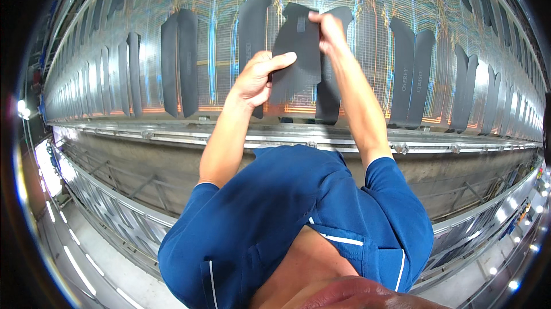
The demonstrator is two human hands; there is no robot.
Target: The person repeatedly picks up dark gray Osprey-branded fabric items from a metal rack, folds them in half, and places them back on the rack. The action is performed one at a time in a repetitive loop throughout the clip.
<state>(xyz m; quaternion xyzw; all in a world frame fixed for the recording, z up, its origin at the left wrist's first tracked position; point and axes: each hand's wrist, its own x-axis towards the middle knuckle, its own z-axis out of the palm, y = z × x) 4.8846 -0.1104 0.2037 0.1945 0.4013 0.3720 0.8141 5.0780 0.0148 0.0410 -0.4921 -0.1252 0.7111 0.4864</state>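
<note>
Between my two hands is a dark grey flat panel (297, 48) with a notched top edge, raised over the worktop and slightly blurred at its lower edge. My left hand (256, 78) grips its left edge, thumb lying across the face and fingers behind. At its upper right edge my right hand (329, 32) pinches the panel near a small rectangular mark. Partly covered by the held panel and my right hand, a matching panel (328, 96) lies on the worktop. To the left lies another dark panel (252, 30), its lower part behind my left hand.
A long shiny worktop (217, 51) with coloured streaks carries many similar panels in rows, such as a pair (179, 62) at left and a pair (411, 74) at right. A metal rail (310, 132) borders its near side, in front of my body.
</note>
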